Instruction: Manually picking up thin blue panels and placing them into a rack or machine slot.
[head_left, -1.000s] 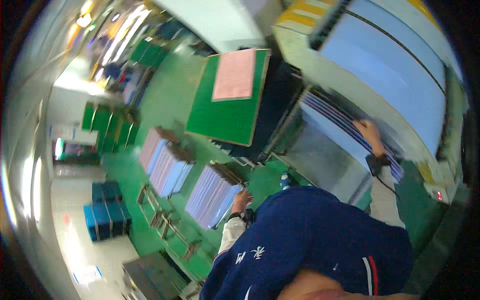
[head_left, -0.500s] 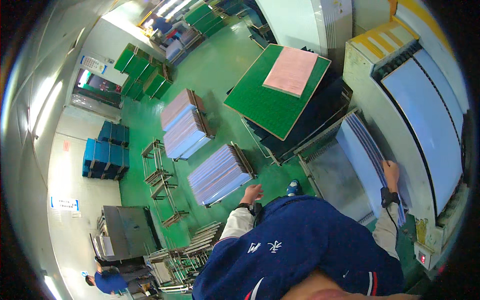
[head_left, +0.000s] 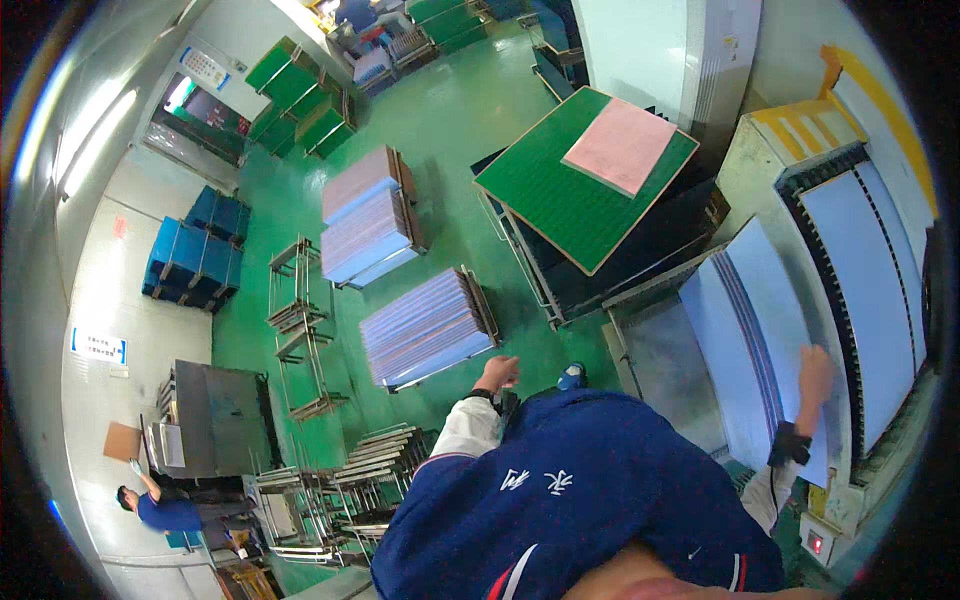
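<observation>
My right hand [head_left: 815, 376] is at the outer edge of a light-blue flat panel [head_left: 768, 285], its fingers slightly blurred and closed on that edge. This panel stands tilted in a metal rack-cart [head_left: 655, 345] beside a machine. Several more panels with dark edges [head_left: 748, 325] lean close together just left of it. My left hand [head_left: 497, 374] hangs in front of my body with loosely curled fingers and nothing visible in them. Nearest to it is a cart of upright bluish panels [head_left: 425, 330] on the floor.
The machine [head_left: 865, 300] at right carries another light-blue panel on a toothed track. Ahead, a green board [head_left: 590, 180] with a pink sheet [head_left: 622, 145] tops a dark stack. Metal frames [head_left: 300, 320] stand at left. A person in blue [head_left: 170, 508] works at far lower left.
My right hand has moved outward toward the machine, and the outermost panel now leans apart from the others. My left hand stays curled near my body. The view has shifted somewhat.
</observation>
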